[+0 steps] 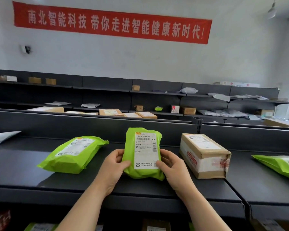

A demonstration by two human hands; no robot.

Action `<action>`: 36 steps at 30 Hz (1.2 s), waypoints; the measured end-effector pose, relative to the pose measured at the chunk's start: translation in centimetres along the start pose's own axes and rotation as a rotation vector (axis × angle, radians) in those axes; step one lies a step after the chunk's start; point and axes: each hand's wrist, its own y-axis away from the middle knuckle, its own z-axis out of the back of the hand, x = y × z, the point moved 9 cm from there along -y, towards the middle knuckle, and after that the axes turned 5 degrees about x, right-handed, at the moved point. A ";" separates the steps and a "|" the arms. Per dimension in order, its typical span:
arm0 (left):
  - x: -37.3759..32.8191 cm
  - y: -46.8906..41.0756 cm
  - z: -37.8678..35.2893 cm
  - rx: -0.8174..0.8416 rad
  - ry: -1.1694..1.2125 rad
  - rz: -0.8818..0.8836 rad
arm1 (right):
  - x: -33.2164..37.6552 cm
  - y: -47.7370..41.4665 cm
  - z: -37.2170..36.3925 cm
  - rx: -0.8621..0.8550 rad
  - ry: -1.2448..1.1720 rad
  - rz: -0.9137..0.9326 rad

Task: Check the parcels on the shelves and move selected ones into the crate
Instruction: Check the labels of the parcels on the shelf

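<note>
A green plastic parcel [144, 170] with a white shipping label stands tilted up on the dark shelf [23, 165], label facing me. My left hand [113, 165] grips its left edge and my right hand [171, 165] grips its right edge, thumbs on the front. A second green parcel [72, 154] lies flat to the left. To the right sits a taped cardboard box [205, 155]. No crate is in view.
Another green parcel [280, 165] lies at the far right and a white mailer [0, 137] at the far left. Behind stands a second row of dark shelves [107, 90] with several boxes and grey bags. More parcels show on the lower shelf below.
</note>
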 end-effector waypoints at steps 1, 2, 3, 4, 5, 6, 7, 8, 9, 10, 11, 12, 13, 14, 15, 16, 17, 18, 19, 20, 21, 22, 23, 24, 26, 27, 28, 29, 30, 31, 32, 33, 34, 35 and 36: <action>0.2 -0.2 0.1 -0.006 -0.005 0.003 | 0.0 0.0 -0.1 0.004 0.023 -0.009; 0.4 -0.4 0.2 -0.012 -0.016 0.006 | 0.2 0.1 -0.2 0.006 0.053 -0.016; 0.7 -0.6 0.3 -0.019 -0.033 0.009 | 0.5 0.2 -0.3 0.006 0.085 -0.020; 0.9 -0.7 0.4 -0.026 -0.052 0.012 | 0.7 0.2 -0.4 0.002 0.117 -0.023; 1.0 -0.7 0.5 -0.032 -0.074 0.012 | 0.8 0.3 -0.3 -0.012 0.141 -0.027; 1.0 -0.8 0.5 -0.033 -0.102 0.009 | 0.9 0.3 -0.1 -0.034 0.164 -0.033; 0.9 -0.7 0.4 -0.035 -0.135 0.002 | 1.0 0.4 0.0 -0.058 0.188 -0.039; 0.7 -0.6 0.3 -0.040 -0.173 -0.008 | 1.1 0.5 0.3 -0.085 0.217 -0.041; 0.3 -0.6 0.2 -0.050 -0.218 -0.023 | 1.3 0.6 0.5 -0.115 0.238 -0.037; -0.1 -0.4 0.2 -0.063 -0.264 -0.042 | 1.5 0.8 0.8 -0.151 0.249 -0.029; -0.6 -0.2 0.2 -0.081 -0.300 -0.061 | 1.9 1.0 1.2 -0.187 0.251 -0.019; -1.2 0.1 0.2 -0.099 -0.320 -0.086 | 2.3 1.4 1.5 -0.219 0.253 -0.005; -1.8 0.5 0.2 -0.113 -0.335 -0.115 | 2.7 1.8 1.9 -0.247 0.255 0.009; -2.5 1.0 0.0 -0.125 -0.367 -0.152 | 3.1 2.2 2.4 -0.270 0.250 0.024; -3.3 1.6 -0.2 -0.141 -0.416 -0.201 | 3.6 2.7 3.0 -0.288 0.234 0.039; -4.3 2.3 -0.6 -0.162 -0.465 -0.267 | 4.1 3.1 3.7 -0.299 0.209 0.055; -5.4 3.0 -1.2 -0.180 -0.498 -0.340 | 4.8 3.6 4.5 -0.308 0.187 0.073; -6.5 3.6 -2.1 -0.191 -0.512 -0.409 | 5.6 4.0 5.6 -0.322 0.182 0.098; -7.4 4.0 -3.2 -0.189 -0.505 -0.460 | 6.7 4.4 6.9 -0.348 0.195 0.129; -8.2 4.2 -4.5 -0.171 -0.475 -0.486 | 7.8 4.9 8.2 -0.381 0.218 0.163; -8.6 4.0 -5.9 -0.137 -0.424 -0.479 | 8.7 5.3 9.8 -0.423 0.235 0.186; -8.9 3.6 -7.6 -0.092 -0.365 -0.450 | 9.4 5.7 11.6 -0.474 0.239 0.196; -8.8 3.1 -9.4 -0.043 -0.313 -0.397 | 9.7 5.9 13.5 -0.528 0.232 0.195; -8.5 2.5 -11.2 0.008 -0.275 -0.326 | 9.8 6.1 15.4 -0.573 0.227 0.187; -6.9 1.3 -14.6 0.106 -0.245 -0.160 | 8.8 5.8 18.4 -0.612 0.237 0.129; -5.9 0.9 -16.0 0.143 -0.235 -0.086 | 7.8 5.4 19.6 -0.606 0.244 0.081; -4.7 0.4 -17.2 0.169 -0.217 -0.021 | 6.7 5.0 20.5 -0.587 0.244 0.026; -3.5 -0.1 -18.2 0.189 -0.190 0.038 | 5.4 4.4 21.3 -0.558 0.234 -0.034; -2.5 -0.5 -19.2 0.206 -0.159 0.091 | 4.1 3.9 21.7 -0.520 0.205 -0.092; -1.5 -0.9 -20.0 0.218 -0.130 0.130 | 2.6 3.3 21.9 -0.471 0.169 -0.148; -0.6 -1.4 -20.7 0.232 -0.095 0.154 | 1.3 2.8 21.9 -0.414 0.131 -0.191; 0.2 -1.9 -21.3 0.249 -0.046 0.167 | 0.1 2.2 21.6 -0.355 0.093 -0.229; 0.9 -2.4 -21.9 0.262 0.004 0.175 | -1.0 1.6 21.3 -0.300 0.044 -0.265; 1.1 -2.6 -22.4 0.272 0.036 0.178 | -2.0 1.2 20.7 -0.246 -0.018 -0.303; 1.0 -2.6 -22.7 0.266 0.061 0.170 | -2.8 0.9 20.2 -0.203 -0.082 -0.331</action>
